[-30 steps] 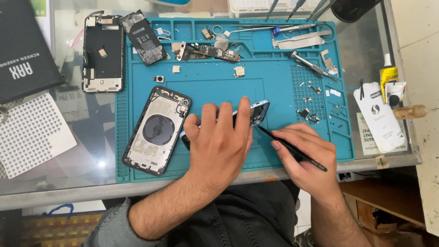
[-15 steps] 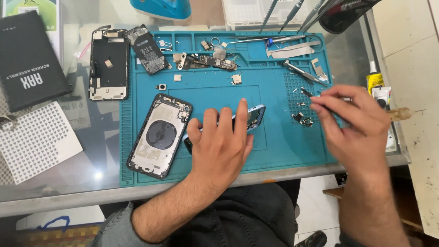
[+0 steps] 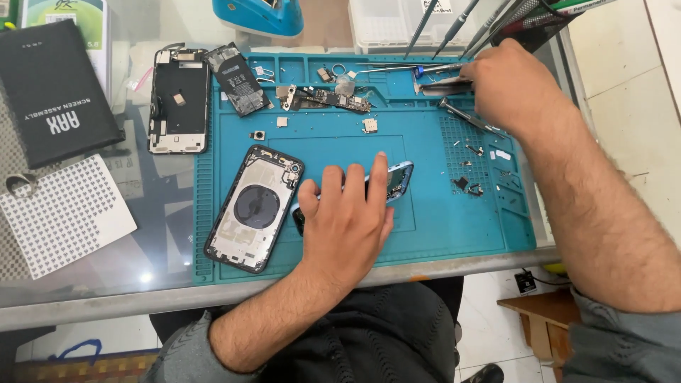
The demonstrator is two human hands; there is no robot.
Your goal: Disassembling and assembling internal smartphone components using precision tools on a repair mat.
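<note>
My left hand [image 3: 347, 216] lies flat, fingers spread, on a blue phone body [image 3: 399, 179] in the middle of the teal work mat [image 3: 440, 220], pressing it down. Only the phone's right end shows past my fingers. My right hand [image 3: 511, 85] is at the mat's far right corner, its fingers curled over a pair of metal tweezers [image 3: 443, 86] and other tools in the top tray. My knuckles hide whether it grips one. A dark screwdriver [image 3: 468, 117] lies just below that hand.
An opened phone housing [image 3: 255, 209] lies left of my left hand. A logic board [image 3: 326, 99], a battery [image 3: 237, 78] and another phone frame [image 3: 177, 99] sit farther back. Small screws [image 3: 472, 181] dot the mat's right side. A black box [image 3: 53, 92] and white dotted sheet [image 3: 64, 213] lie at the left.
My right hand has left the blue phone, where it held a thin black tool, and moved up and right to the tool tray. My left hand has stayed on the phone.
</note>
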